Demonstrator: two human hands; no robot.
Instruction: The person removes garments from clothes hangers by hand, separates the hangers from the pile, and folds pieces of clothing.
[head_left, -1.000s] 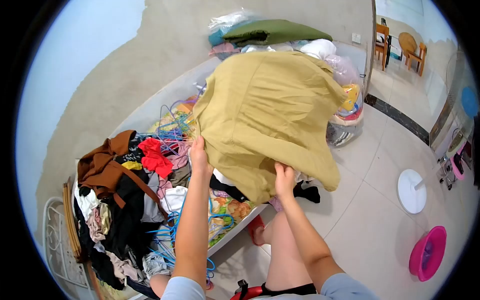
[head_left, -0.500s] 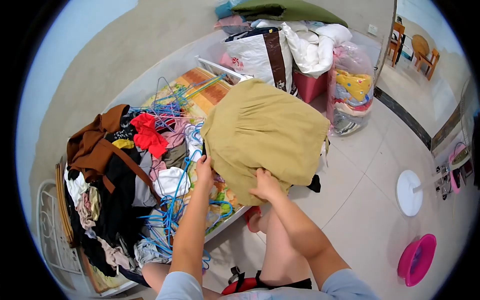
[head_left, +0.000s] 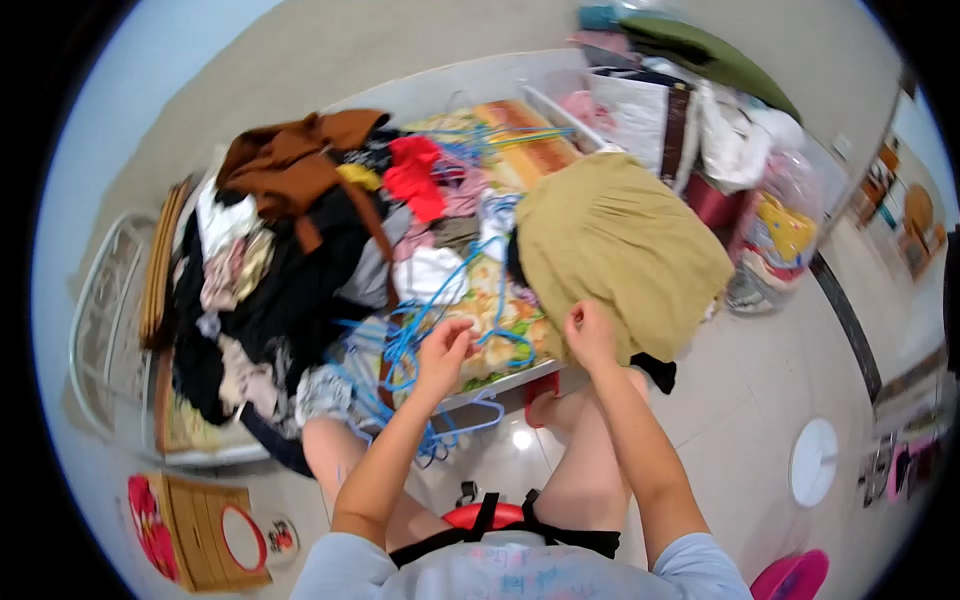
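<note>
As a person in a pale shirt sits on a red seat (head_left: 483, 516) before a bed piled with laundry, a khaki garment (head_left: 625, 250) lies spread over the right-hand end of the patterned bed cover (head_left: 528, 118), its gathered folds fanning toward the floor side. The left hand (head_left: 446, 356), its fingers loosely curled with nothing visible between them, hovers beside a tangle of blue hangers (head_left: 405, 352). The right hand (head_left: 592, 335) is at the garment's near edge, fingers bent; whether they pinch the fabric or merely rest over it cannot be told. Black cloth (head_left: 656, 373) pokes out below the hem. To the left, a red cloth (head_left: 415, 180) and a brown garment (head_left: 290, 165) top a heap of mixed clothes, with a white cloth (head_left: 430, 275) just beside the hangers. Beyond the khaki piece stand a white bag (head_left: 632, 115) with a dark stripe and a clear plastic bag (head_left: 778, 240) of folded textiles, while a pink basin (head_left: 792, 577) sits on the tiled floor at lower right.
</note>
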